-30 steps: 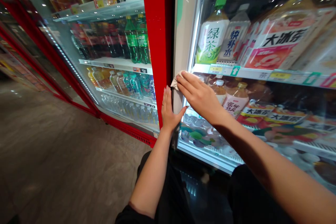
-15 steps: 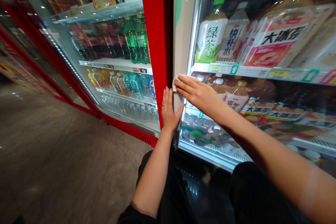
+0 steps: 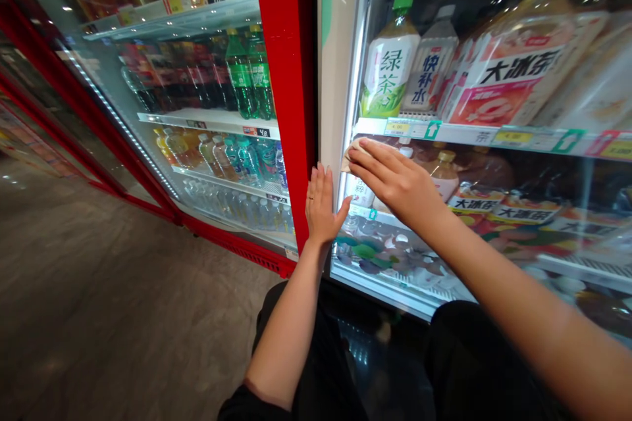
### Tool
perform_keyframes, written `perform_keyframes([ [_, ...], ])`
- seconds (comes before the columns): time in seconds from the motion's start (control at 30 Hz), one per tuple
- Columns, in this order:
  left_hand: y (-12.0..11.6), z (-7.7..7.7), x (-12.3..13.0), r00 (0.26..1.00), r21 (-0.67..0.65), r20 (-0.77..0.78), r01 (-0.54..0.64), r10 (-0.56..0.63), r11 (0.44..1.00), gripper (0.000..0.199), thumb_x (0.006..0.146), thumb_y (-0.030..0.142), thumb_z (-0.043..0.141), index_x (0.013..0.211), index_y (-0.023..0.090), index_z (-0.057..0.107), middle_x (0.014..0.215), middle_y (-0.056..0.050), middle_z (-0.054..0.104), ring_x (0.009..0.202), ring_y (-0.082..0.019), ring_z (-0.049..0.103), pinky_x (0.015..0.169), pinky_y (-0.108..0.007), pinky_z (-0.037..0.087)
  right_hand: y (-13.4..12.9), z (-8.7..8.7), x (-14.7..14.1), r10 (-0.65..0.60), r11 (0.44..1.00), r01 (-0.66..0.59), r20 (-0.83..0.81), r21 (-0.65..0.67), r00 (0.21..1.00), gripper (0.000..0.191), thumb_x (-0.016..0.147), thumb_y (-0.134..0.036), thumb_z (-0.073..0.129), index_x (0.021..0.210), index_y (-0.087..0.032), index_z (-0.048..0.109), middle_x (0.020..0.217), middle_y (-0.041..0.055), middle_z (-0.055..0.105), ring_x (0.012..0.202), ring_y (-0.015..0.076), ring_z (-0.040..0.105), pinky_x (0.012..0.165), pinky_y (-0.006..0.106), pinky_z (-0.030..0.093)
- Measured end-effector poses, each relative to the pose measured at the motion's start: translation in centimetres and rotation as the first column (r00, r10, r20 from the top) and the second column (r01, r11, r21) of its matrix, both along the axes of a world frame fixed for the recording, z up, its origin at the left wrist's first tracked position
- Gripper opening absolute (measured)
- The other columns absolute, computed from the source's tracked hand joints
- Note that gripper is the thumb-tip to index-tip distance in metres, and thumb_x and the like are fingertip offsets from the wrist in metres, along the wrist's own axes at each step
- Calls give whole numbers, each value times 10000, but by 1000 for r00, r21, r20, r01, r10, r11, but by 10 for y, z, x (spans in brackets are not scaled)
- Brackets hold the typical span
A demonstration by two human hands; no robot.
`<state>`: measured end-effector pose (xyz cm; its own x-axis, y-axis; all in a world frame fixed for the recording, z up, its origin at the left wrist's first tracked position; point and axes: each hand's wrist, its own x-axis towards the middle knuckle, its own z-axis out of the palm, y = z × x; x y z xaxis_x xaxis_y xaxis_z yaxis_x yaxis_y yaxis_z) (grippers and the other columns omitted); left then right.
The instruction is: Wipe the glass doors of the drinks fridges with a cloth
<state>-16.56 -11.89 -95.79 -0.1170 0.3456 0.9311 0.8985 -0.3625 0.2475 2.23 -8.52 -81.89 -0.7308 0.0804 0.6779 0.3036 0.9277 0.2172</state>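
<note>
My right hand (image 3: 388,171) presses a pale cloth (image 3: 348,159) against the glass door (image 3: 494,102) of a lit drinks fridge, near the door's left edge. Part of the cloth is hidden beneath the fingers. Lower and to the left, my left hand (image 3: 323,207) lies flat on the light door frame (image 3: 334,105), fingers pointing up and thumb held apart, with nothing in it. A ring shows on one finger. Behind the glass, bottles such as a green-capped tea bottle (image 3: 390,62) stand on the shelves.
A red-framed fridge (image 3: 284,79) with rows of bottles stands close on the left, a dark narrow gap between the two. Grey floor (image 3: 123,302) stretches along its base. My dark-clothed knees (image 3: 461,355) are close to the bottom of the right fridge.
My right hand and the cloth have moved right, from the door frame onto the glass. The left hand stays on the frame. The view has shifted slightly.
</note>
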Motion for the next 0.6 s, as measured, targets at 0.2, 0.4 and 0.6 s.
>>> perform_keyframes([
  [0.2, 7, -8, 6, 999, -42, 25, -47, 48, 998, 938, 1040, 500, 679, 1777, 282, 142, 1827, -157, 281, 1695, -329, 238, 1370, -569, 308, -1, -7, -3, 20, 1000, -20, 25, 18, 999, 561, 1098, -74, 466, 1627, -248, 535, 1620, 70, 627, 1595, 271, 484, 1330, 528, 476],
  [0.4, 6, -10, 8, 999, -20, 33, -32, 32, 999, 935, 1034, 523, 683, 1774, 320, 149, 1827, -142, 292, 1696, -326, 241, 1362, -590, 319, -1, -1, 10, -7, 1000, 7, 15, 2, 1000, 594, 1105, -80, 462, 1648, -316, 503, 1635, 23, 611, 1591, 261, 489, 1336, 537, 471],
  [0.6, 5, -9, 8, 998, -38, 66, 7, -4, 999, 970, 1030, 472, 706, 1778, 342, 104, 1843, -120, 243, 1706, -322, 187, 1381, -584, 270, -2, 1, 7, -15, 1000, 14, 61, 18, 998, 527, 1110, -83, 458, 1598, -250, 566, 1616, 57, 629, 1596, 267, 482, 1328, 544, 479],
])
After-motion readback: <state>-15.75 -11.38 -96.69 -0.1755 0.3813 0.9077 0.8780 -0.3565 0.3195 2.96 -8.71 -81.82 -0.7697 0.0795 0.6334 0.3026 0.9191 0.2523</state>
